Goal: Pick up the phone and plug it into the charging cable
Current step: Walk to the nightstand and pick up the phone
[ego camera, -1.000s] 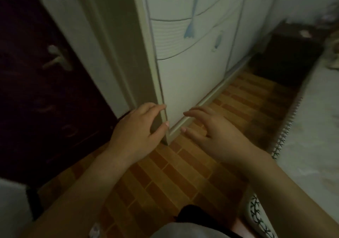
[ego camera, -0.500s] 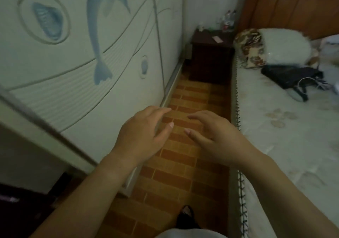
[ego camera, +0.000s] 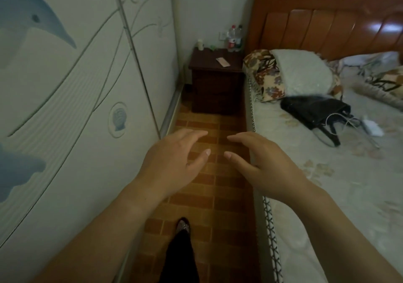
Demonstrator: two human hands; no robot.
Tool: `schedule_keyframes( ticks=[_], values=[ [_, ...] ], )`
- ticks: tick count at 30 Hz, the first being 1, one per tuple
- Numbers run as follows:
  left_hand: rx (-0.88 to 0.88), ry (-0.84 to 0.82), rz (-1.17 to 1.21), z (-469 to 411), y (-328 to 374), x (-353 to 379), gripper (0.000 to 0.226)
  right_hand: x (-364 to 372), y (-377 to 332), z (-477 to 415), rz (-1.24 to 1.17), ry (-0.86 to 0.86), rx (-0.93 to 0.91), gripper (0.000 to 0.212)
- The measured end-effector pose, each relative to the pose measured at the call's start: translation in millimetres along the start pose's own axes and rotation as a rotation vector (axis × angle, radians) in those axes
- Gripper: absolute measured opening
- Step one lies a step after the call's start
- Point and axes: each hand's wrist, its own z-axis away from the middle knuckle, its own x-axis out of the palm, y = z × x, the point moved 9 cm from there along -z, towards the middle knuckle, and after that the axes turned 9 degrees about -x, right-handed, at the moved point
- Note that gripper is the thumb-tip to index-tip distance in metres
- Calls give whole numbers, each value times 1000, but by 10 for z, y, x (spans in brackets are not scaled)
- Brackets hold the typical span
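Observation:
A small pinkish flat phone (ego camera: 223, 61) lies on top of a dark wooden nightstand (ego camera: 216, 86) at the far end of the aisle. A thin white cable (ego camera: 340, 118) curls on the bed beside a black bag (ego camera: 316, 110), with a white charger block (ego camera: 373, 128) at its right. My left hand (ego camera: 172, 165) and my right hand (ego camera: 263, 165) hover side by side above the tiled floor, both empty with fingers spread, well short of the nightstand.
A white wardrobe with dolphin pictures (ego camera: 76, 99) lines the left side. The bed (ego camera: 340, 195) with pillows (ego camera: 301, 73) and a wooden headboard (ego camera: 327, 19) fills the right. Bottles (ego camera: 234, 38) stand at the back of the nightstand. My foot (ego camera: 183, 228) is on the narrow brick-patterned aisle.
The view has swung right from the door and wardrobe corner and moved down the aisle, so nightstand and bed appear closer. Both hands stay open and held out in front.

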Motion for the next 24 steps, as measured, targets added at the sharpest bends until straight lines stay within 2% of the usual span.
schedule_keyframes(
  ticks=[11, 19, 24],
  values=[
    [151, 3, -13, -2791, -308, 112, 48, -431, 1215, -2194, 64, 136, 44, 44],
    [207, -119, 10, -4326, -136, 779, 51, -773, 2453, -2990, 70, 165, 184, 49],
    [223, -108, 0, -5319, 33, 1142, 48, -1004, 3255, -3641, 55, 164, 170, 48]
  ],
)
